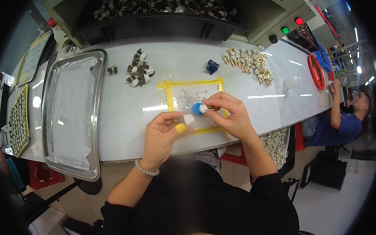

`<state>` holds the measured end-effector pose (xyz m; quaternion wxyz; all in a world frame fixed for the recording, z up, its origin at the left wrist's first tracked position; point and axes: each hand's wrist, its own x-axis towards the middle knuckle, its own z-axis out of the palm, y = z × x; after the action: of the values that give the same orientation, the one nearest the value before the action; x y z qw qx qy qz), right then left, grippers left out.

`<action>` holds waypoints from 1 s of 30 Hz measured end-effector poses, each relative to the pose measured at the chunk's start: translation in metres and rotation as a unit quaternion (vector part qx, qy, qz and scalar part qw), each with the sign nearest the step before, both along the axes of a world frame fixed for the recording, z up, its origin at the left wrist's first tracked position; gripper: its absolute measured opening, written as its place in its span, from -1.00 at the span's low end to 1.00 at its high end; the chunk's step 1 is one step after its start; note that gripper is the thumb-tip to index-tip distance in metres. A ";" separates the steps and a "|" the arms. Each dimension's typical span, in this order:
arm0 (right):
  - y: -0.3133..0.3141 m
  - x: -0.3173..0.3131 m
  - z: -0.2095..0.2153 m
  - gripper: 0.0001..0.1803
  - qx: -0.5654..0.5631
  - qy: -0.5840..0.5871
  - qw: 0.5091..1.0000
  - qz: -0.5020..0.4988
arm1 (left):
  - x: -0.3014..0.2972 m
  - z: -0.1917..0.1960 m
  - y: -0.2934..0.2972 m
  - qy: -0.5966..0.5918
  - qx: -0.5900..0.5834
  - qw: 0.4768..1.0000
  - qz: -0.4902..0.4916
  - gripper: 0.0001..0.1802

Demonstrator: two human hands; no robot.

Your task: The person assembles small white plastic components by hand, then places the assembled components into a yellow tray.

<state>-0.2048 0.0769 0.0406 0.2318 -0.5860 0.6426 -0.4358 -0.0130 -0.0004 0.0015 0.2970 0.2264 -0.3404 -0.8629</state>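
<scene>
My left hand [159, 137] pinches a small white piece [189, 119] between thumb and fingertips; yellow tape wraps the thumb. Just to its right, my right hand [232, 118] has its fingers closed on a small white-and-gold piece [203, 109]. That piece touches or overlaps a round blue thing [197, 109], whose kind I cannot make out. Both hands are over a pale sheet [181, 93] edged with yellow tape and marked with grey spots. Beyond it lie a crumpled dark blue lump [212, 66] and a heap of white-and-gold pieces [250, 63].
At left lies a metal tray [101, 75] lined with white paper. White-and-brown pieces [140, 71] are heaped near it. A black bin [160, 27] full of similar pieces stands at the back. Further right a co-worker [335, 120] sits near a red tray [316, 71].
</scene>
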 end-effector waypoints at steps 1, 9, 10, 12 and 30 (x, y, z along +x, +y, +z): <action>0.002 0.002 0.000 -0.73 0.001 0.000 1.000 0.000 | 0.000 0.000 0.000 0.004 -0.002 1.000 0.000 -0.70; 0.003 0.017 0.009 -0.72 0.014 -0.097 0.995 0.022 | 0.000 -0.001 0.000 0.003 -0.009 1.000 -0.002 -0.73; 0.003 0.018 0.010 -0.72 0.014 -0.097 0.995 0.022 | 0.001 -0.001 0.000 0.000 -0.012 1.000 -0.007 -0.72; 0.002 0.020 0.013 -0.72 0.033 -0.061 0.997 0.022 | 0.000 0.000 0.001 0.000 -0.012 1.000 -0.001 -0.74; -0.007 -0.048 -0.003 -0.80 0.024 0.106 0.994 -0.033 | 0.055 0.039 -0.023 -0.115 -0.184 0.976 -0.019 -0.76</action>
<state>-0.2530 0.0700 0.0378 0.1617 -0.6017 0.6928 -0.3632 0.0419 -0.0233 0.0407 0.2765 0.2588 -0.5294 -0.7591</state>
